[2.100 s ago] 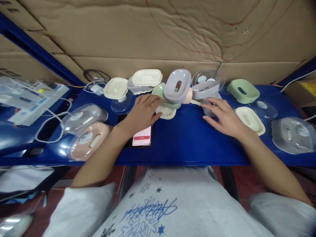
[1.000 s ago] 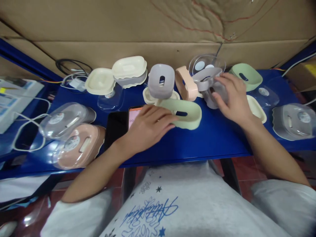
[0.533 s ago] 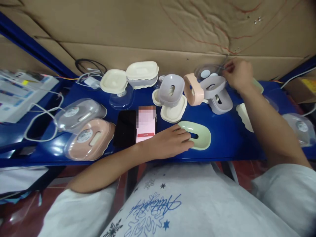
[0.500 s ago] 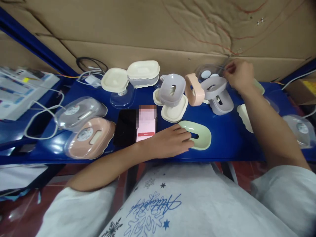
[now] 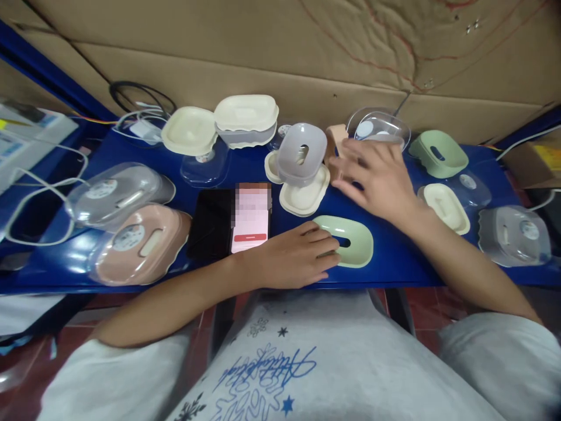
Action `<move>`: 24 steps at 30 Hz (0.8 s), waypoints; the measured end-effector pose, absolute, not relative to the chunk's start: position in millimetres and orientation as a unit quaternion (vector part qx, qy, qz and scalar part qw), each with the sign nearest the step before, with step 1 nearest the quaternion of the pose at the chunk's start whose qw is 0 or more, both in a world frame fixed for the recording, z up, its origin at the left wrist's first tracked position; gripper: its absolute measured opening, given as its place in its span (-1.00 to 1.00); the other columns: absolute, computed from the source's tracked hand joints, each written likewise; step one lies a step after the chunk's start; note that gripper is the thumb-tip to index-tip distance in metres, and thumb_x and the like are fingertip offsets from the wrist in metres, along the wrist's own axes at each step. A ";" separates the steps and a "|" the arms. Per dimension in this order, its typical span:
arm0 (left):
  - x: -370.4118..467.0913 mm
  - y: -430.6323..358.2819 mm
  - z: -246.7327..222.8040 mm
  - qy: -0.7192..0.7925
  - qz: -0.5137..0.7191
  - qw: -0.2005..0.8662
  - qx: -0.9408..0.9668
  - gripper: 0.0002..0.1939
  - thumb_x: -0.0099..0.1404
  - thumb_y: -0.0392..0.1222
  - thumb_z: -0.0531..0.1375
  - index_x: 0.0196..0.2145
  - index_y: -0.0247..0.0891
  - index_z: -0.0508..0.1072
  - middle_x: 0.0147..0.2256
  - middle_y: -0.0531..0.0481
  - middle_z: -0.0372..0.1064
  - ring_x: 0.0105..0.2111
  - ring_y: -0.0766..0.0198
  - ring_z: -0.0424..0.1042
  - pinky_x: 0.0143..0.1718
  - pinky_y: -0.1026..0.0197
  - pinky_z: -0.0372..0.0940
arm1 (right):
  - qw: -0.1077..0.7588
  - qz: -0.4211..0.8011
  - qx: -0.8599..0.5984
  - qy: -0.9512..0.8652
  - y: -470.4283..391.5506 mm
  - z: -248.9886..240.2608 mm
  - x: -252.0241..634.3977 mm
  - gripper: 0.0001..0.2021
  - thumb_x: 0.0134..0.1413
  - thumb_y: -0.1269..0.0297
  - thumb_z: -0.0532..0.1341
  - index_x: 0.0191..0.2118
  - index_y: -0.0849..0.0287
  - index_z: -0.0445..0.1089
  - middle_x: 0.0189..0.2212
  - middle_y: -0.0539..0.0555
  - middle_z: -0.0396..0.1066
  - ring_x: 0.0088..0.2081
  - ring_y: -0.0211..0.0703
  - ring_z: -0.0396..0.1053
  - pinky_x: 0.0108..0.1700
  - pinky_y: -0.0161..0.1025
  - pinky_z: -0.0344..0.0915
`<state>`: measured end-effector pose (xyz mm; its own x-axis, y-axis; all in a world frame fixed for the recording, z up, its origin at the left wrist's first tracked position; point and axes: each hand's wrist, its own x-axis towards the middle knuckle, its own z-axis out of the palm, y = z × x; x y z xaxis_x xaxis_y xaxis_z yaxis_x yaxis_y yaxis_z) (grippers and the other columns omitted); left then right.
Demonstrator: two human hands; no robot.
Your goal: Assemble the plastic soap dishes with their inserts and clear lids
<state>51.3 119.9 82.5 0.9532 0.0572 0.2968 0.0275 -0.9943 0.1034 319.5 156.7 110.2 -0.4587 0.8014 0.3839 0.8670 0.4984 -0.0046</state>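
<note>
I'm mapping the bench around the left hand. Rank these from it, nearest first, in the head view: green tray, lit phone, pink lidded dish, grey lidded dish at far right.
1. green tray, under left hand
2. lit phone, just left
3. pink lidded dish, farther left
4. grey lidded dish, far right

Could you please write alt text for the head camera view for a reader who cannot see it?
A person's left hand rests on a green soap dish near the front of a blue table, while the right hand reaches over grey and pink dishes behind it. Soap-dish parts and two phones lie around.
</note>
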 end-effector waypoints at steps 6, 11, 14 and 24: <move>42.5 138.7 87.5 0.179 0.205 0.039 0.961 -0.76 0.60 -0.21 0.11 0.04 -0.31 0.55 0.04 -0.21 0.53 0.05 -0.02 0.50 0.08 -0.03 0.34 | 0.166 -0.140 -0.434 -0.874 130.6 99.2 321.1 -0.68 0.50 0.30 0.14 0.20 -0.10 0.50 0.41 0.03 0.36 0.40 0.19 0.30 0.38 0.36 0.19; 36.7 152.3 80.1 0.247 0.126 -0.008 0.961 -0.65 0.51 -0.36 0.13 0.19 -0.37 0.50 0.17 -0.27 0.50 0.17 -0.15 0.47 0.12 -0.11 0.38 | 0.197 0.029 -0.260 -0.945 86.1 95.4 323.7 -0.69 0.41 0.04 0.31 0.15 -0.01 0.53 0.11 0.07 0.61 0.14 0.01 0.53 0.17 0.08 0.43; 37.1 149.5 79.8 0.252 0.111 -0.010 0.961 -0.66 0.51 -0.35 0.13 0.18 -0.36 0.49 0.16 -0.28 0.50 0.18 -0.14 0.48 0.22 -0.18 0.33 | 0.135 0.038 -0.268 -0.953 71.9 86.5 316.3 -0.51 0.39 -0.07 0.29 0.22 0.17 0.49 0.14 0.22 0.58 0.16 0.11 0.52 0.22 0.13 0.39; 32.4 151.5 83.7 0.255 0.076 0.035 0.963 -0.73 0.49 -0.37 0.19 0.11 -0.36 0.49 0.11 -0.29 0.46 0.18 -0.12 0.46 0.28 -0.20 0.37 | 0.225 -0.001 -0.320 -0.920 73.5 98.8 329.4 -0.56 0.41 0.28 0.25 0.33 0.17 0.38 0.08 0.18 0.63 0.01 0.01 0.59 0.08 0.01 0.40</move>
